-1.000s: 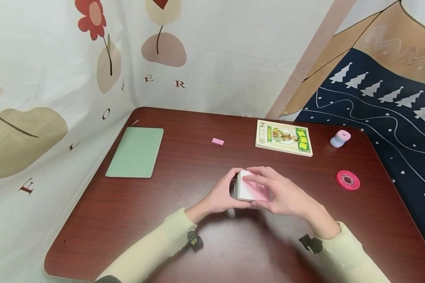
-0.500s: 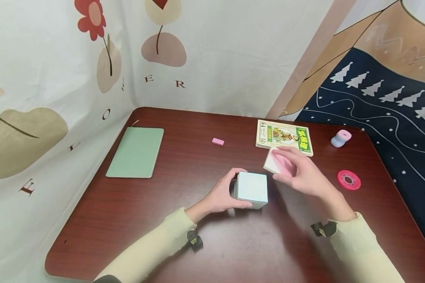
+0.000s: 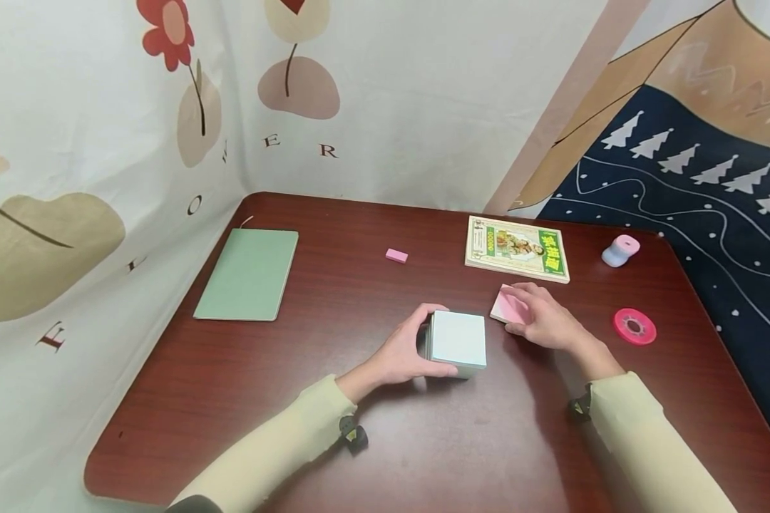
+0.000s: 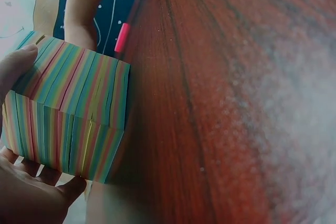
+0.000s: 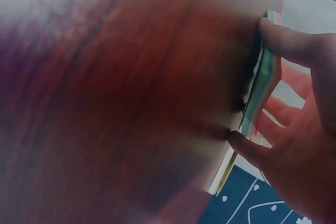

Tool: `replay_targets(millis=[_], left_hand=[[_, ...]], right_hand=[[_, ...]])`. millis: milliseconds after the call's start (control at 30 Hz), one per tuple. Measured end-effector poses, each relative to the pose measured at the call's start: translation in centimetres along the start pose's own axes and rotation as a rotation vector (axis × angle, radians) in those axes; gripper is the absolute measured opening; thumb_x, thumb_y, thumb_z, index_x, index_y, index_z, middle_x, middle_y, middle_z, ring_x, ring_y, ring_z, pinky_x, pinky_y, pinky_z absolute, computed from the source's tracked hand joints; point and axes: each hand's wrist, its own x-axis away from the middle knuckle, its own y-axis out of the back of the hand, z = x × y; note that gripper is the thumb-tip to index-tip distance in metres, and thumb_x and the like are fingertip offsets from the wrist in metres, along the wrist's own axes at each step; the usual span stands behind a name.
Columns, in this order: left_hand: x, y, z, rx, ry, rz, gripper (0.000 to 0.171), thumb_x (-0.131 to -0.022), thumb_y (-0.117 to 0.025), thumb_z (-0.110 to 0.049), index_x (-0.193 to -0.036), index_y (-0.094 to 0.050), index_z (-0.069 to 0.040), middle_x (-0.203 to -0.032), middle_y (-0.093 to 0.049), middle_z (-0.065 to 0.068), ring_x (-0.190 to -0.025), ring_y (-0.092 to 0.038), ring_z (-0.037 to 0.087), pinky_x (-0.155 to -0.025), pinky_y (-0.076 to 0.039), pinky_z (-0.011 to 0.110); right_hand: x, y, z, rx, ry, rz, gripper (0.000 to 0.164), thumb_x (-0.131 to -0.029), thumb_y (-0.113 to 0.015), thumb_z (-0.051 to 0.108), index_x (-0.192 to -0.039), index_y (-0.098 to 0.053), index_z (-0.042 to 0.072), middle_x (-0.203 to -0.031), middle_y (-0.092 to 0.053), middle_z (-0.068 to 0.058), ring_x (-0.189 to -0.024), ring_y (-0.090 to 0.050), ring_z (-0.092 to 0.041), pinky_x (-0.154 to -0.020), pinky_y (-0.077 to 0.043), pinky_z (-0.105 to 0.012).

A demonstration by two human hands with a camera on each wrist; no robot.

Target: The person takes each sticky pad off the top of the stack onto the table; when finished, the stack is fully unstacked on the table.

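A tall block of sticky notes (image 3: 460,338) with a pale blue top sheet stands mid-table. My left hand (image 3: 394,354) grips it from the left, thumb on the near side and fingers on the far side. Striped multicoloured edges of the block (image 4: 68,103) fill the left of the left wrist view. To its right, my right hand (image 3: 547,319) pinches a thin pink-topped sticky note pad (image 3: 504,303) by its edges, low over the tabletop. The right wrist view shows the pad's coloured edge (image 5: 266,72) between thumb and fingers, close to the wood.
Behind the right hand lies an illustrated book (image 3: 517,249). Further right are a pink and blue hourglass-shaped object (image 3: 620,251) and a pink-red ring-shaped disc (image 3: 634,326). A small pink block (image 3: 396,256) and a green notebook (image 3: 248,275) lie farther left on the brown table (image 3: 334,299).
My right hand has lifted the pink-topped pad off the block, carried it right, and lowered it toward the table. The block now shows a pale blue top. The left hand has stayed put.
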Motion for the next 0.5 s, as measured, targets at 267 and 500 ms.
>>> replay_targets(millis=[267,500], left_hand=[[-0.17,0.08,-0.05,0.024,0.011,0.011,0.084,-0.066,-0.092,-0.023,-0.134,-0.043,-0.023,-0.122,-0.057,-0.003,-0.115,-0.052,0.02,-0.098,-0.041,0.047],[-0.29,-0.02,-0.21,0.048,0.029,0.025,0.085,-0.066,-0.091,-0.011,-0.136,-0.042,-0.014,-0.124,-0.057,0.005,-0.116,-0.052,0.025,-0.098,-0.04,0.049]], right_hand=[[0.01,-0.12,-0.39,-0.003,0.005,0.022,0.073,-0.08,-0.08,0.016,-0.143,-0.046,0.0,-0.141,-0.043,-0.023,-0.124,-0.038,-0.039,-0.1,-0.035,-0.059],[0.22,0.15,0.1,0.018,-0.024,0.047,0.076,-0.082,-0.079,0.027,-0.145,-0.044,0.001,-0.147,-0.037,-0.026,-0.13,-0.033,-0.042,-0.102,-0.033,-0.061]])
